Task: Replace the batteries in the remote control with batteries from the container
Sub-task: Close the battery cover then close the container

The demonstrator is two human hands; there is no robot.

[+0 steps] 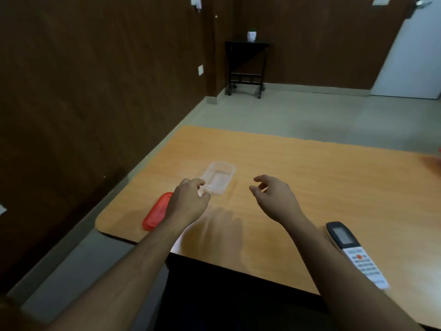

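Remote control: idle beside my right forearm.
Left hand: I grip clear container; steady it.
Right hand: fingers apart, empty.

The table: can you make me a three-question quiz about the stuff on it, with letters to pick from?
1. Where does the remote lie?
A. inside the box
B. near the right forearm
C. on the floor

2. What colour is the lid?
A. red
B. green
C. black

3. What is the left hand doing?
A. resting flat on the table
B. holding the remote
C. holding the near end of the clear box

Answers:
1 B, it lies on the table beside that forearm.
2 A, it shows bright red beside the left wrist.
3 C, its fingers curl at the box's near rim, while the right hand holds nothing.
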